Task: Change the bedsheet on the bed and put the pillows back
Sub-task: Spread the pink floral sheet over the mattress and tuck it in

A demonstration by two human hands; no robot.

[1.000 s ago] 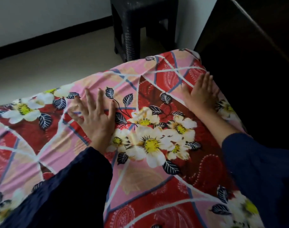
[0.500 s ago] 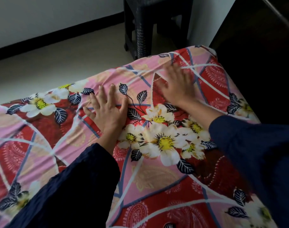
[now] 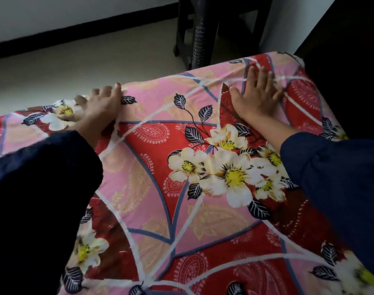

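Smoothing the bedsheet (image 3: 160, 171) at the bed's far edge, both hands flat.

Sheet lies spread over the bed w/ its floral print mostly taut. Left hand (image 3: 98, 107) rests palm-down at the far edge, fingers spread, gripping nothing (bit blurred, so fingertips unclear). Right hand (image 3: 258, 96) is flat too, fingers straight, pressing near the far right corner where a few creases radiate. To do it well, I'd say: sweep outward from the middle toward edge & corner w/ even pressure, pushing slack over the side rather than bunching it. Then tuck the corner tight so the print lines run straight. Dark stool (image 3: 203, 28) stands on the floor (image 3: 75, 67) just beyond. No pillows in view, so that part prob. comes later.
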